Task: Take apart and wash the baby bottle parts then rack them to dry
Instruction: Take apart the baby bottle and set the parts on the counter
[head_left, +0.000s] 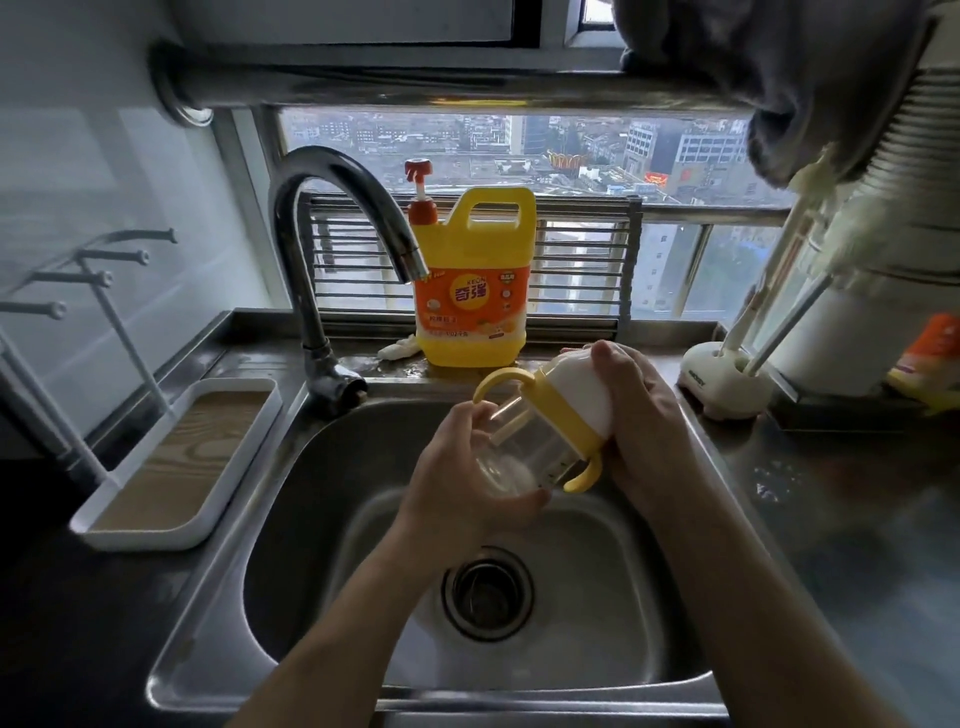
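Baby bottle (540, 441), assembled, tilted above the sink (322, 519), cap end pointing away from us. Our left hand (457, 478) wraps round its clear body. Our right hand (639, 421) curls over the white cap (571, 395). Faucet (337, 208) behind-left, yellow detergent jug (472, 291) on the ledge beyond. Peg drying rack (171, 467) on the counter, left.

Yellow detergent jug (474, 291), just right of the faucet (332, 244):
- Orange label reads "KEON" in small letters.
- Below that, large white characters "奇强".
- Finer print underneath. One line near the label's foot looks like "1.02千克"; the rest is too small to read.

White brush stand (719, 384), well right of the faucet: short dark brand word on its front, blurred, not readable.

Baby bottle (540, 447), below and right of the faucet: tiny dark marks on the clear wall, illegible.
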